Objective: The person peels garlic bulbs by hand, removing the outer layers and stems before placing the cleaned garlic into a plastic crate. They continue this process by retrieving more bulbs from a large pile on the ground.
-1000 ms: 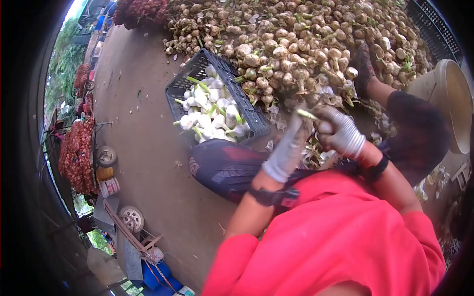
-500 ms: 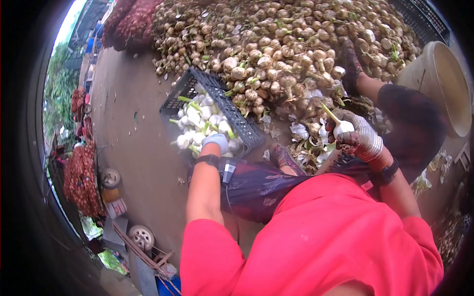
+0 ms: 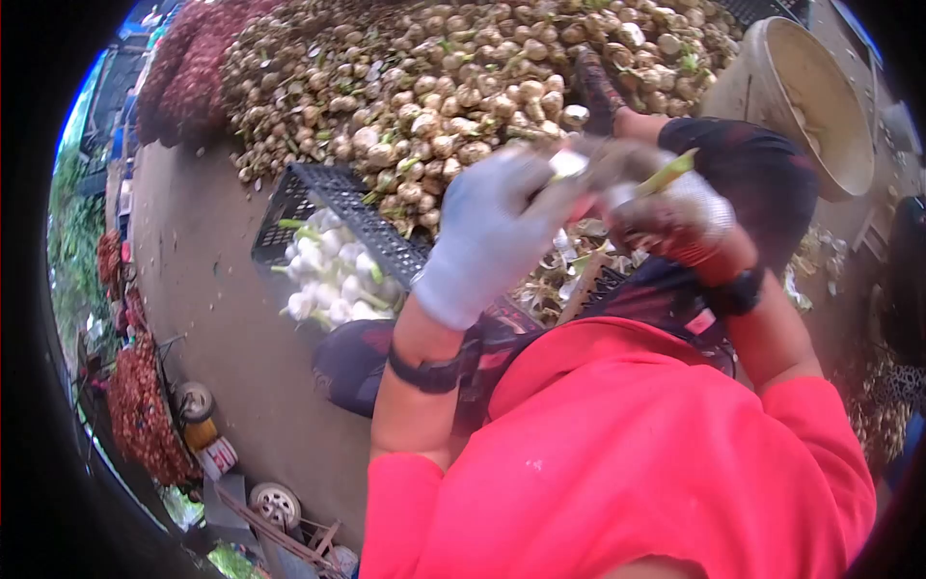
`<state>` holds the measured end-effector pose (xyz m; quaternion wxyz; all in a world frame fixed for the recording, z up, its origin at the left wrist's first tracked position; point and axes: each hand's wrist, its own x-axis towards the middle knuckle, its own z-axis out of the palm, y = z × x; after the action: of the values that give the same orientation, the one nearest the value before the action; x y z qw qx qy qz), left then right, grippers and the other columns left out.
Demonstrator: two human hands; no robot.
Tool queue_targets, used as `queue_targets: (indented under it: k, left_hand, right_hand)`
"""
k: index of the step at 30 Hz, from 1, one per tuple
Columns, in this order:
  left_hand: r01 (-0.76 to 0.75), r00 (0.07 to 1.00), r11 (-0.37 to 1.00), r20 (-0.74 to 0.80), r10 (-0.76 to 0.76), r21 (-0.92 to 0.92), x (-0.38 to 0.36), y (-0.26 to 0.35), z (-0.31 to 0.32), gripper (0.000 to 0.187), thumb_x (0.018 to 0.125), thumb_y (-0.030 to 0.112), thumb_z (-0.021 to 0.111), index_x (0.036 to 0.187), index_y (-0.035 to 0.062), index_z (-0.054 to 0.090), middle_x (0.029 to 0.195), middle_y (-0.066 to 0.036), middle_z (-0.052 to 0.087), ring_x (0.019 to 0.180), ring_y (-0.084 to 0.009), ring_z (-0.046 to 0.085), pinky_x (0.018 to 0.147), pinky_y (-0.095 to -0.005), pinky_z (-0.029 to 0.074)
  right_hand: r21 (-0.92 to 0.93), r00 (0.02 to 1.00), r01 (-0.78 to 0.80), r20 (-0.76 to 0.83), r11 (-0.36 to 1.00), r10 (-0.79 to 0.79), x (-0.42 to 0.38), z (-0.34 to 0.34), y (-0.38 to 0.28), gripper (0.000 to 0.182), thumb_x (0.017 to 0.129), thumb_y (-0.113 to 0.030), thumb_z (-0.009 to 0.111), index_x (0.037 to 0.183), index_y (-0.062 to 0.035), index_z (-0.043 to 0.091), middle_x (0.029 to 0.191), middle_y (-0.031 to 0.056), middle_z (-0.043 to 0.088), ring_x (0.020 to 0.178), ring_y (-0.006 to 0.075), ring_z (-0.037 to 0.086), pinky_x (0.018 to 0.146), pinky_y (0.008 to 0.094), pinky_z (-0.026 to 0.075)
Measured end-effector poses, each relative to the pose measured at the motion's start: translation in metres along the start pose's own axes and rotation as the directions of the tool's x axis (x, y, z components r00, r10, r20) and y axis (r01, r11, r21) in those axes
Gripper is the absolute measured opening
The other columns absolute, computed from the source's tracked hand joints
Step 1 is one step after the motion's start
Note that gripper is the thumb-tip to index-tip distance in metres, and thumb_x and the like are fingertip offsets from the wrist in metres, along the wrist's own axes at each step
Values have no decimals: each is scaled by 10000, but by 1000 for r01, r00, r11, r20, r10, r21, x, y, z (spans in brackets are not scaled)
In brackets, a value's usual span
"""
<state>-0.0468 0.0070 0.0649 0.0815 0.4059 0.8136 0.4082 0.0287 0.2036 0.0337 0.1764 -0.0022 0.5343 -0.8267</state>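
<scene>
My left hand [image 3: 487, 227], in a pale glove, is raised in front of my lap, its fingertips meeting the right hand. Motion smears those fingers, and a white patch shows near them. A dirty, stained glove covers my right hand [image 3: 675, 217], which is closed around a garlic bulb [image 3: 667, 174]. The bulb's pale green stem sticks out to the upper right; most of its head is hidden by the hands. Left of my hands, a tilted black plastic crate [image 3: 371, 227] holds clean white garlic bulbs [image 3: 333, 270] with trimmed stems.
A large heap of unpeeled garlic [image 3: 434, 96] spreads ahead. Red mesh sacks [image 3: 207, 77] stand at its far left. A pale bucket [image 3: 743, 92] lies tipped to the right. Garlic skins [image 3: 569, 265] litter the ground by my legs. A wheeled cart [image 3: 275, 507] is at lower left.
My left hand has moved from the crate of clean bulbs up and right to meet the right hand. The right hand still holds a garlic bulb. The view has shifted to the right.
</scene>
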Motion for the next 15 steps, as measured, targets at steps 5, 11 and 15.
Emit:
queue_targets:
  k: [5, 11, 15]
  left_hand:
    - [-87, 982, 585, 28, 184, -806, 84, 24, 61, 163, 855, 130, 616, 979, 32, 653, 854, -47, 615, 720, -99, 543, 641, -261, 446]
    - [626, 779, 780, 20, -626, 26, 17, -122, 145, 300, 856, 319, 596, 971, 44, 626, 855, -211, 649, 816, -345, 639, 744, -395, 498]
    - [704, 412, 558, 388, -824, 439, -66, -205, 213, 523, 786, 390, 612, 1224, 114, 535, 1140, -203, 616, 1072, -363, 582, 915, -420, 467]
  right_hand:
    - [-422, 815, 217, -418, 880, -401, -60, -66, -72, 340, 836, -125, 602, 1156, -16, 566, 837, 28, 614, 603, 29, 517, 483, 150, 427]
    - [-591, 652, -698, -288, -405, -702, -140, -191, -114, 518, 775, -96, 652, 1278, -138, 533, 1413, 66, 411, 1254, 275, 456, 982, 349, 444]
    - [-851, 525, -524, -351, 29, -775, -76, -111, -70, 505, 757, -45, 643, 1250, -100, 548, 1300, 167, 487, 1107, 339, 558, 971, 385, 434]
